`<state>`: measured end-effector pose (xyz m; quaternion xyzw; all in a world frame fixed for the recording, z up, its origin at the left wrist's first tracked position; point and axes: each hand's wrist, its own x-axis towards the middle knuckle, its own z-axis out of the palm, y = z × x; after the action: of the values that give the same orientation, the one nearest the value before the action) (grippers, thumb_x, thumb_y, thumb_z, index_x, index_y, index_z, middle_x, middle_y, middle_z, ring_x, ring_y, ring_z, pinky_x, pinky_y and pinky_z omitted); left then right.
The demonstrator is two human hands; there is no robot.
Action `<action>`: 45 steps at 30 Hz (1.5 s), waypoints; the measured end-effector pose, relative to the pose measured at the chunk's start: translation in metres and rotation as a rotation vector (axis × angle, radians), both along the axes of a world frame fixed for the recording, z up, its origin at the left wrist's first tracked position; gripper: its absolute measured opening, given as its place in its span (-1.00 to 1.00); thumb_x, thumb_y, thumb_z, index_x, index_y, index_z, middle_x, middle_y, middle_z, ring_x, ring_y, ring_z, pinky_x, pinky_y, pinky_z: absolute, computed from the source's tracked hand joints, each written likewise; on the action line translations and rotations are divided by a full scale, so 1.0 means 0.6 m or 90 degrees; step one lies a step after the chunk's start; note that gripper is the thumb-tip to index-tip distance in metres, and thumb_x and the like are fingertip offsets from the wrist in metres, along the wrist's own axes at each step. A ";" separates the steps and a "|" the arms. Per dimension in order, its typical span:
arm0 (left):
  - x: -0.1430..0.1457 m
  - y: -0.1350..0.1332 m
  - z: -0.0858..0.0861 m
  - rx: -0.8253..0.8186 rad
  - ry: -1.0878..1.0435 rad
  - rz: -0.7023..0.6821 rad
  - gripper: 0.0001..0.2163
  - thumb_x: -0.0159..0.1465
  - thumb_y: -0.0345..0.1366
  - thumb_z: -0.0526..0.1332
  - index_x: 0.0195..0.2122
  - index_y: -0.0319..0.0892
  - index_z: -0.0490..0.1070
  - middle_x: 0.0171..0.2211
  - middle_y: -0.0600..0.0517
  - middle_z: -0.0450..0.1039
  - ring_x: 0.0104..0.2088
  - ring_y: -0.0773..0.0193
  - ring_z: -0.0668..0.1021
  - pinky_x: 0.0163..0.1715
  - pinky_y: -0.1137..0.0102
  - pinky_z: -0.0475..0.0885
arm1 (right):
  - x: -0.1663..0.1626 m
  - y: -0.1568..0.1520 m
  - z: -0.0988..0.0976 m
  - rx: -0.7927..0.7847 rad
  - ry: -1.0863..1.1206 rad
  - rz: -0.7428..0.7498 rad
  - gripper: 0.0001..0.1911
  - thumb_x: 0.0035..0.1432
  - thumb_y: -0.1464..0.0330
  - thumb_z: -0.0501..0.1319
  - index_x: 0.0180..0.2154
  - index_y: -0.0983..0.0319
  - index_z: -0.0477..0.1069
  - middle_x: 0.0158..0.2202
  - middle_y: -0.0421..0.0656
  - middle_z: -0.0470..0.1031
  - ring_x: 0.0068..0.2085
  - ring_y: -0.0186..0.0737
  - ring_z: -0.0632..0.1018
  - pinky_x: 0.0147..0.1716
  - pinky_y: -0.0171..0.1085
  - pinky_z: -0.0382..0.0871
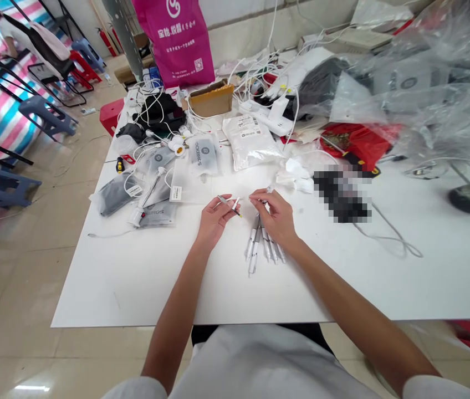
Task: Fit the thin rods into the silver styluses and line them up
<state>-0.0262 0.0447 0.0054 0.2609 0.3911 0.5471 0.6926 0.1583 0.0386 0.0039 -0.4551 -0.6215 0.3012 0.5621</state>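
My left hand [215, 219] is above the white table [168, 277], its fingers closed on pen parts. A slim grey-and-white pen piece [223, 200] and a short white piece [235, 203] stick out between the fingertips. My right hand [279, 216] is just to the right, thumb and index finger pinched together; whatever may be between them is too small to make out. Under and beside the right hand lie several white and grey pens [254, 252], side by side, their upper ends partly hidden by it. A small gap separates the two hands.
Packaged grey pouches [156, 215], cables and a black cloth [162, 113] crowd the left back. Behind my hands are a white plastic parcel [251, 141], a cardboard box [211, 100] and a pink bag [177, 44]. Clear plastic wrap [418, 94] heaps at right. A person sits far left.
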 end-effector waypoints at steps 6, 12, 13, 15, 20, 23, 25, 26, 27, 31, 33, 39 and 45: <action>-0.007 -0.004 0.005 0.003 0.056 -0.081 -0.70 0.15 -0.31 0.54 -0.09 -0.22 0.65 -0.21 -0.09 0.70 -0.20 0.16 0.71 0.09 0.17 0.52 | 0.004 0.001 0.002 -0.014 -0.021 0.081 -0.80 0.44 0.19 0.22 -0.13 0.04 0.62 -0.07 -0.12 0.62 -0.05 -0.08 0.60 -0.01 -0.04 0.49; -0.023 0.000 0.010 -0.014 0.094 -0.124 -0.72 0.13 -0.31 0.55 -0.13 -0.21 0.67 -0.25 -0.08 0.69 -0.23 0.15 0.70 0.02 0.20 0.51 | 0.007 0.001 0.000 -0.004 -0.040 0.112 -0.81 0.46 0.24 0.20 -0.09 0.02 0.61 -0.07 -0.14 0.61 -0.06 -0.11 0.59 -0.04 -0.08 0.46; -0.025 0.000 0.010 -0.014 0.101 -0.133 -0.72 0.13 -0.30 0.55 -0.14 -0.21 0.67 -0.26 -0.08 0.69 -0.24 0.15 0.70 -0.02 0.22 0.51 | 0.008 0.001 0.000 -0.004 -0.041 0.113 -0.81 0.46 0.25 0.20 -0.09 0.02 0.61 -0.07 -0.14 0.60 -0.06 -0.11 0.59 -0.06 -0.09 0.46; -0.027 0.001 0.009 -0.011 0.109 -0.151 -0.72 0.13 -0.28 0.55 -0.14 -0.21 0.68 -0.27 -0.07 0.67 -0.25 0.17 0.69 -0.08 0.25 0.51 | 0.008 0.001 0.002 -0.009 -0.049 0.128 -0.81 0.46 0.25 0.19 -0.09 0.02 0.61 -0.06 -0.14 0.60 -0.08 -0.11 0.58 -0.08 -0.10 0.46; -0.027 0.003 0.007 -0.032 0.115 -0.157 -0.66 0.09 -0.25 0.58 -0.12 -0.23 0.68 -0.27 -0.04 0.67 -0.29 0.23 0.67 -0.12 0.30 0.52 | 0.012 0.001 0.010 -0.015 -0.087 0.191 -0.77 0.49 0.30 0.15 -0.06 0.04 0.61 -0.08 -0.12 0.58 -0.08 -0.14 0.57 -0.02 -0.11 0.45; -0.027 0.004 0.009 -0.048 0.125 -0.152 -0.63 0.06 -0.23 0.60 -0.13 -0.23 0.69 -0.25 -0.03 0.67 -0.31 0.27 0.66 -0.12 0.30 0.53 | 0.015 0.002 0.011 -0.010 -0.106 0.208 -0.75 0.49 0.32 0.15 -0.05 0.05 0.62 -0.09 -0.12 0.56 -0.10 -0.15 0.57 -0.06 -0.13 0.45; -0.028 0.004 0.010 -0.051 0.129 -0.148 -0.63 0.04 -0.22 0.60 -0.14 -0.23 0.69 -0.24 -0.04 0.67 -0.31 0.27 0.65 -0.12 0.30 0.53 | 0.016 0.003 0.010 -0.006 -0.111 0.211 -0.76 0.48 0.32 0.15 -0.04 0.04 0.62 -0.09 -0.12 0.57 -0.10 -0.15 0.57 -0.07 -0.13 0.45; -0.028 0.005 0.010 -0.051 0.130 -0.146 -0.62 0.03 -0.21 0.60 -0.14 -0.23 0.69 -0.24 -0.04 0.67 -0.31 0.27 0.65 -0.12 0.30 0.53 | 0.016 0.003 0.008 -0.008 -0.111 0.211 -0.76 0.48 0.32 0.15 -0.04 0.04 0.62 -0.09 -0.11 0.57 -0.10 -0.15 0.57 -0.06 -0.13 0.45; -0.029 0.005 0.010 -0.051 0.131 -0.146 -0.62 0.03 -0.21 0.61 -0.14 -0.23 0.69 -0.24 -0.04 0.67 -0.31 0.27 0.65 -0.12 0.30 0.53 | 0.017 0.003 0.007 -0.011 -0.109 0.212 -0.76 0.48 0.32 0.16 -0.04 0.04 0.62 -0.08 -0.12 0.57 -0.10 -0.14 0.57 -0.06 -0.12 0.45; -0.031 0.005 0.007 -0.047 0.128 -0.160 -0.63 0.05 -0.21 0.60 -0.13 -0.23 0.70 -0.22 -0.05 0.66 -0.32 0.30 0.64 -0.12 0.31 0.52 | 0.018 0.005 0.000 -0.026 -0.086 0.226 -0.79 0.47 0.32 0.18 -0.05 0.04 0.61 -0.07 -0.13 0.59 -0.07 -0.14 0.59 -0.02 -0.12 0.44; -0.031 0.005 0.007 -0.044 0.125 -0.167 -0.64 0.07 -0.22 0.59 -0.13 -0.23 0.70 -0.23 -0.04 0.65 -0.32 0.32 0.63 -0.12 0.32 0.51 | 0.019 0.006 -0.002 -0.030 -0.078 0.233 -0.80 0.46 0.31 0.19 -0.06 0.05 0.61 -0.07 -0.13 0.60 -0.07 -0.14 0.60 -0.02 -0.11 0.45; -0.032 0.004 0.010 -0.027 0.125 -0.201 -0.73 0.12 -0.24 0.56 -0.19 -0.23 0.71 -0.13 -0.08 0.65 -0.30 0.33 0.60 -0.14 0.32 0.49 | 0.017 0.005 -0.005 -0.068 -0.039 0.235 -0.83 0.44 0.26 0.24 -0.09 0.03 0.63 -0.08 -0.14 0.61 -0.06 -0.12 0.61 0.01 -0.10 0.45; -0.035 0.005 0.009 -0.023 0.125 -0.214 -0.72 0.12 -0.24 0.55 -0.15 -0.21 0.71 -0.18 -0.05 0.62 -0.34 0.35 0.56 -0.22 0.35 0.46 | 0.009 0.001 -0.005 -0.096 0.015 0.220 -0.86 0.42 0.23 0.27 -0.12 0.05 0.63 -0.11 -0.13 0.61 -0.05 -0.12 0.60 0.01 -0.10 0.44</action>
<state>-0.0473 0.0478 0.0105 0.3619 0.4174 0.3888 0.7373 0.1638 0.0394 0.0012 -0.3790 -0.6593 0.4443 0.4735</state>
